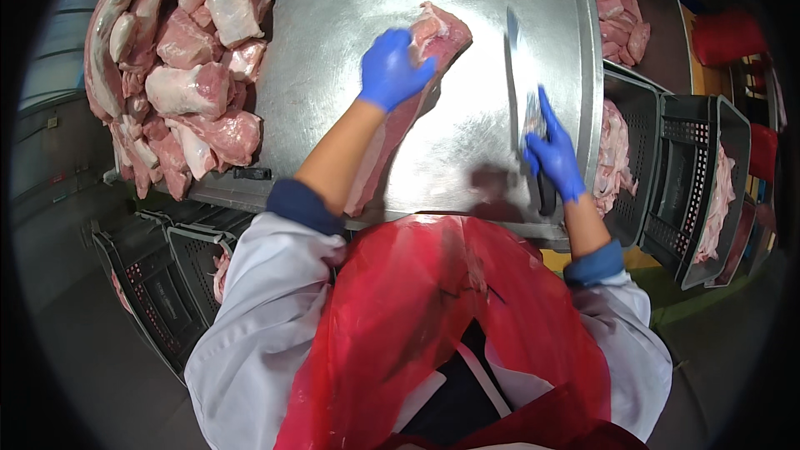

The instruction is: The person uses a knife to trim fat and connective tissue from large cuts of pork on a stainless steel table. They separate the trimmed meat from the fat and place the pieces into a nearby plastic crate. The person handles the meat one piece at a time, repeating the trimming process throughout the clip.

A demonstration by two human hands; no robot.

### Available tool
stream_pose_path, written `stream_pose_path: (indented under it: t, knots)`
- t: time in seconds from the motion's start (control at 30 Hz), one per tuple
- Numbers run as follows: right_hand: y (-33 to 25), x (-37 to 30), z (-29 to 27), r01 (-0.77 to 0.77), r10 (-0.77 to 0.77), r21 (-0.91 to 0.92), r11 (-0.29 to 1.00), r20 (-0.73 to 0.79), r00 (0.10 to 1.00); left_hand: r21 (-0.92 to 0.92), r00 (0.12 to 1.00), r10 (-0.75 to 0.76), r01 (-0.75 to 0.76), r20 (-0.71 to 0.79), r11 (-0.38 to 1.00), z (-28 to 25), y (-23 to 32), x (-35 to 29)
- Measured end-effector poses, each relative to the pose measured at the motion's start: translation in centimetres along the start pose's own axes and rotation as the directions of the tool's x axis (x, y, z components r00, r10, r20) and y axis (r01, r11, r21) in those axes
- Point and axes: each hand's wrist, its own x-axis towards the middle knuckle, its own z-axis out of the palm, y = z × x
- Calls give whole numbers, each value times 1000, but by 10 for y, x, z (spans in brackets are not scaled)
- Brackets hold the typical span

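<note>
A long, pale-pink strip of boneless meat, like a pork loin (385,154), lies at a slant on the metal table (317,50). Its near end reaches the table's front edge. My left hand (393,71), in a blue glove, grips its far end with the thumb across the top. To the right, my right hand (552,154), also gloved in blue, is closed on a butcher's knife (512,33), with the index finger stretched along it. The blade points away from me, apart from the meat, and glare blurs part of its outline. Below the fingers shows its black handle.
A heap of large meat cuts (192,87) covers the table's left side, with a dark handle (252,173) beside it. On the right stand a metal bin (673,33) of meat pieces and dark perforated crates (677,175) with trimmings. More crates (158,283) stand at lower left.
</note>
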Motion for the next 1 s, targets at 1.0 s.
stream_pose_path:
  t: [1.0]
  knots:
    - [-39, 129, 11, 79, 165, -333, 940, 645, 746, -96, 908, -348, 377, 232, 921, 10, -36, 89]
